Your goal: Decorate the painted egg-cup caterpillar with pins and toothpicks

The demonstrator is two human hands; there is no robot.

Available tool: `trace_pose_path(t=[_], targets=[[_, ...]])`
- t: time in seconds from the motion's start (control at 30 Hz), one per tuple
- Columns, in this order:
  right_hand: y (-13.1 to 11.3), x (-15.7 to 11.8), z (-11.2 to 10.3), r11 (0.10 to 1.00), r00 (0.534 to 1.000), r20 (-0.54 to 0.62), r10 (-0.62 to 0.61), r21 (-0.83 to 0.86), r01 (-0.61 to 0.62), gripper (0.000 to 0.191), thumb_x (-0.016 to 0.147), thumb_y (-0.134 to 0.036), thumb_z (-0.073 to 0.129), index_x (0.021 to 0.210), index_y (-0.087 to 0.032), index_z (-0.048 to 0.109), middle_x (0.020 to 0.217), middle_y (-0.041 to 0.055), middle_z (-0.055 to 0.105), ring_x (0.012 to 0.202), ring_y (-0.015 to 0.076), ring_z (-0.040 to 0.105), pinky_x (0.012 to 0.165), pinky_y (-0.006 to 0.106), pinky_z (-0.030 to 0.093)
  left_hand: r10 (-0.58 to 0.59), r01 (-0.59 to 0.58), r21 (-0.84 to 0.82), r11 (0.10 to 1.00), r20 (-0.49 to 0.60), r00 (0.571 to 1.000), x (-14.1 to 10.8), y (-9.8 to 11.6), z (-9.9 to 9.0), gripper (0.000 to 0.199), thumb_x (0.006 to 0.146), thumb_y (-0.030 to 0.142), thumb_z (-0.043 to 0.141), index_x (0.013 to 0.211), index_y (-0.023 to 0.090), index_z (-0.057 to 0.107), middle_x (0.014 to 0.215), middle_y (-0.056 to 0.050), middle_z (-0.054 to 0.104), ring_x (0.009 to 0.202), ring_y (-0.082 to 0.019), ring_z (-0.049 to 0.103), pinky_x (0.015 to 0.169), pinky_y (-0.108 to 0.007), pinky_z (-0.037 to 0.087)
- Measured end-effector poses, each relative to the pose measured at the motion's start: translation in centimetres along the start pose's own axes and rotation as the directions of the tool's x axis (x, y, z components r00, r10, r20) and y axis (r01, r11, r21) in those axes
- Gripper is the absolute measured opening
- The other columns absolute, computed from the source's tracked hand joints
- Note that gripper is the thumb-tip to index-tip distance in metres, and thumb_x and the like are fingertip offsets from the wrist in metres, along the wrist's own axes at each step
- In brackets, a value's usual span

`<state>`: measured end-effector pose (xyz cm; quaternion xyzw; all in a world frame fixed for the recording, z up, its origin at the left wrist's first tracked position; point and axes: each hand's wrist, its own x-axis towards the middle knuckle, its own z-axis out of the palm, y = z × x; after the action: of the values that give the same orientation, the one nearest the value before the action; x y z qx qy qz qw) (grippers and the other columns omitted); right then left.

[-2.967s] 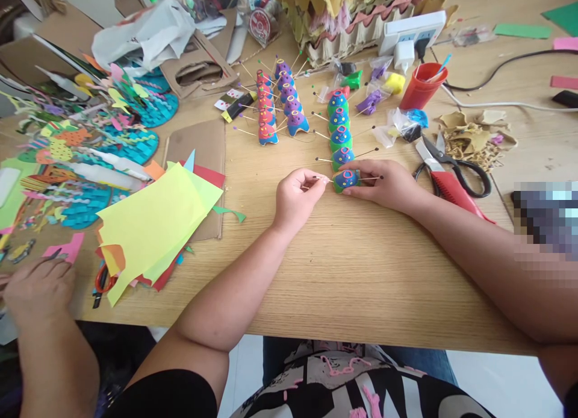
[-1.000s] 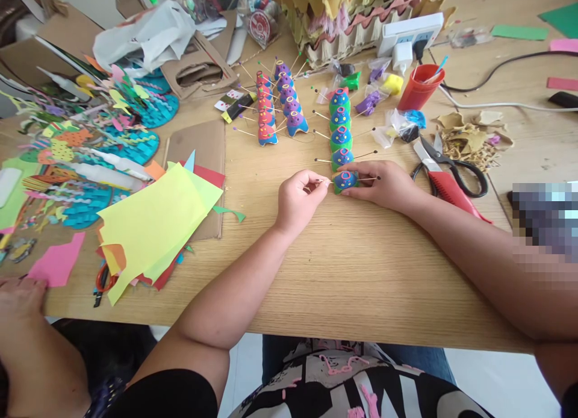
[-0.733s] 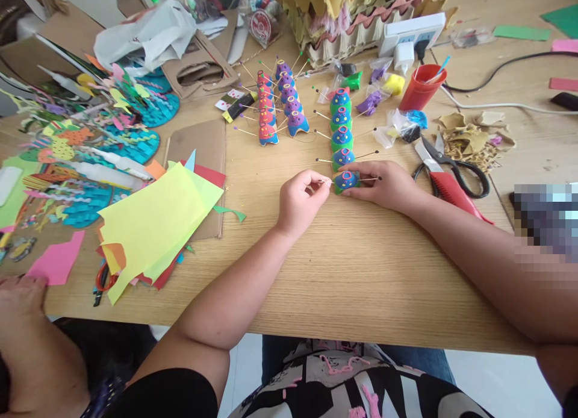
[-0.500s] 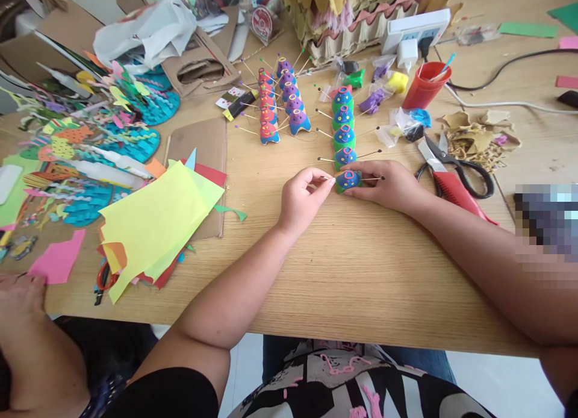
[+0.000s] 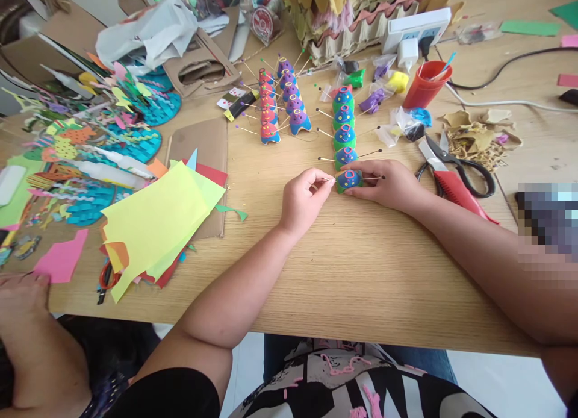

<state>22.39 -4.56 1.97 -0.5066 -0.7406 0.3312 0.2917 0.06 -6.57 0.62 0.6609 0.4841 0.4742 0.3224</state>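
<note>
A caterpillar-like row of blue-and-green painted egg-carton cups [image 5: 345,135] lies lengthwise on the table, with pink rings, yellow dots and dark-tipped thin sticks at its sides. My right hand [image 5: 383,182] grips the nearest cup [image 5: 348,179] from the right, thumb in front and fingers behind; a dark-tipped stick passes between them. At that cup's left side, my left hand [image 5: 307,198] is closed in a pinch on a thin stick [image 5: 326,179], mostly hidden by the fingers. Farther back stand a red-and-blue row [image 5: 268,108] and a purple-and-blue row [image 5: 292,99], both with sticks.
Scissors [image 5: 465,168], a red cup [image 5: 427,85] and a power strip [image 5: 418,29] are at right. Egg cartons [image 5: 356,29] stand behind. Yellow paper [image 5: 158,219] and blue decorated pieces [image 5: 139,141] lie left. Another person's hand [image 5: 22,297] rests at the left edge.
Both hands keep nearly the same hold and place at the nearest cup. The whole view has shifted very slightly.
</note>
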Motion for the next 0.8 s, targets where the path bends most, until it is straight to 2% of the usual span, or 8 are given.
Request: trace_pose_path(t=[0.37,0.67,0.8], targets=[[0.01,0.14,-0.02,0.997,1.0,0.008,-0.005,-0.075,0.006,0.053,0.078,-0.045,0.084,0.128,-0.025,0.08,0.098,0.0061,0.082,0.076,0.0189,0.068,0.071,0.033,0.054,0.067,-0.069,0.074,0.995,0.029,0.997,-0.14,0.26,-0.06,0.007,0.093,0.023,0.07,0.086,0.022,0.072,0.081,0.0,0.078,0.072,-0.012,0.069,0.07,-0.025,0.052],[-0.26,0.18,-0.27,0.993,1.0,0.028,-0.002,-0.114,0.005,0.053,0.079,-0.046,0.083,0.129,-0.026,0.08,0.093,0.0047,0.081,0.071,0.0168,0.064,0.066,0.031,0.049,-0.068,0.067,-0.061,0.996,-0.008,0.998,0.17,-0.2,0.21,0.01,0.09,0.027,0.073,0.081,0.021,0.071,0.08,0.0,0.077,0.073,-0.012,0.068,0.071,-0.025,0.053],[-0.1,0.16,-0.18,0.994,1.0,0.025,-0.001,-0.113,0.004,0.053,0.079,-0.044,0.084,0.13,-0.027,0.08,0.095,0.0053,0.081,0.074,0.0187,0.067,0.07,0.032,0.052,-0.106,0.102,-0.121,0.987,-0.028,0.994,0.4,-0.1,0.22,0.011,0.087,0.026,0.075,0.078,0.021,0.071,0.078,0.0,0.077,0.071,-0.012,0.067,0.071,-0.025,0.054]])
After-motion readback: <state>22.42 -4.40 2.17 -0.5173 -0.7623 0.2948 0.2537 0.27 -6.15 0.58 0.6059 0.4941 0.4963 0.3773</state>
